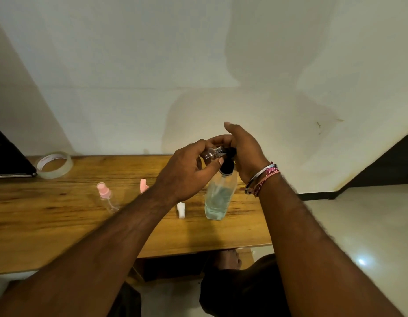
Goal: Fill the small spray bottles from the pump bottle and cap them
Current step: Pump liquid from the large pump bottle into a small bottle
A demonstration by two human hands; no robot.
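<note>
Wooden surface [61, 225]: bears everything listed below, set against a pale wall.

Pump bottle [220, 197]: clear, upright on the surface near its right end, pale blue-green liquid in its lower part, black pump head on top.

My right hand [244, 154]: over the black pump head, palm covering it; I cannot tell how the fingers lie beneath. Bracelets sit at that wrist.

My left hand [189, 170]: grip pinching a small clear spray bottle [213, 153], uncapped, tilted with its neck against the pump's nozzle, above the surface.

Tape roll [54, 164]: clear, flat on the surface at far left, beside a dark object's corner.

Second small spray bottle [108, 199]: clear, pink cap on, lying left of my left forearm.

Pink cap [143, 185]: loose, partly hidden behind my left wrist.

White spray cap [181, 210]: loose on the surface, just left of the pump bottle.
</note>
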